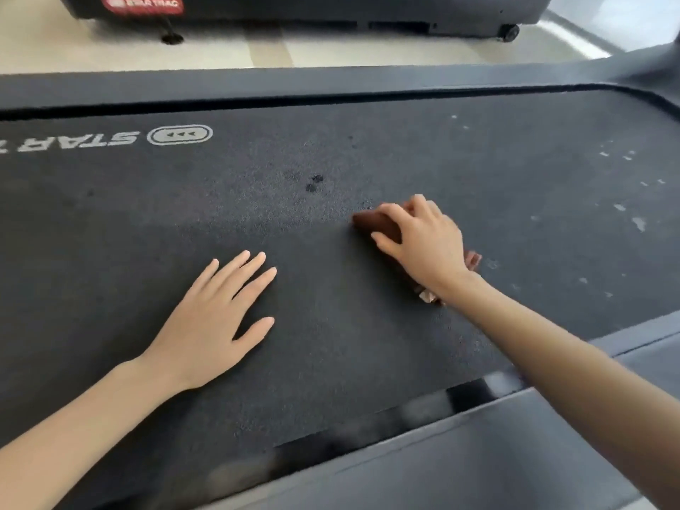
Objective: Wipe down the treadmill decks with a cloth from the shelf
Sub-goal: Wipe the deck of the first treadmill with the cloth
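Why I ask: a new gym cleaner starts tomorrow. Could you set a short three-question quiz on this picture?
1. True or false: the left hand lies flat on the treadmill belt and holds nothing.
2. Which hand holds the brown cloth against the belt? A) left hand B) right hand C) both
3. Fill in: the pale flecks on the belt lie to the person's ___ of the cloth.

Key: 1 true; 2 B; 3 right.
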Available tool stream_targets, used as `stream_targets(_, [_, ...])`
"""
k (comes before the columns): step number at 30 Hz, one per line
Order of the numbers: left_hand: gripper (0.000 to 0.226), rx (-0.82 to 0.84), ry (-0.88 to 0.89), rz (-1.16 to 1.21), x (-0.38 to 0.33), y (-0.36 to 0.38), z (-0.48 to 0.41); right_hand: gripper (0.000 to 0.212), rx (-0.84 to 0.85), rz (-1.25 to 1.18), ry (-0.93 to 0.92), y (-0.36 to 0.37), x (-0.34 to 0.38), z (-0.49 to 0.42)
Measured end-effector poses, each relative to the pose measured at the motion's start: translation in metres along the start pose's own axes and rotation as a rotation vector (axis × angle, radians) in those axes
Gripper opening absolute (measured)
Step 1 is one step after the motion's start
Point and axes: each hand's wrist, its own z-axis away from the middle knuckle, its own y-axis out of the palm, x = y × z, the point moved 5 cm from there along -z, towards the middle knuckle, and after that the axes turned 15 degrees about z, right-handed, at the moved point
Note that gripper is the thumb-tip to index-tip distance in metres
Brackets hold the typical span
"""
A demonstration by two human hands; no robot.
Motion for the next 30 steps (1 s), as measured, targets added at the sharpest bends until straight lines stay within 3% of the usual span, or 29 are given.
stream_targets(3, [0.073,0.000,-0.038,-0.042,-0.017,0.009,0.012,0.044,0.095,0.026,0.274,0.019,-0.085,-0.018])
stream_targets(6, [0.070,0.007,-0.068,-0.047,-0.024,0.011,0.014,0.041,0.057,-0.007,0.352,0.023,-0.082,-0.023])
stream_targets(12, [0.068,0.009,-0.093,-0.040,-0.029,0.008,0.012,0.040,-0.011,-0.099,-0.039,-0.004,0.069,-0.011])
stream_targets(15, [0.068,-0.009,-0.105,-0.035,-0.029,0.005,0.012,0.041,-0.004,-0.137,-0.161,-0.006,0.083,-0.007])
stream_targets(18, [0.072,-0.003,-0.084,-0.016,-0.027,0.006,0.012,0.041,0.001,-0.106,0.017,0.007,0.008,-0.012])
stream_targets(22, [0.073,-0.016,-0.081,-0.007,-0.027,0.008,0.011,0.042,0.078,-0.001,0.399,0.026,-0.124,0.001])
stream_targets(25, [0.075,-0.031,-0.083,0.000,-0.025,0.009,0.011,0.042,0.091,0.027,0.605,0.026,-0.156,0.015])
stream_targets(27, [0.076,-0.034,-0.096,0.015,-0.028,0.012,0.009,0.042,0.080,0.047,0.580,0.019,-0.131,0.017])
stream_targets(30, [0.074,-0.035,-0.081,0.054,-0.042,0.017,-0.010,0.042,0.027,0.016,0.328,0.000,-0.059,0.023])
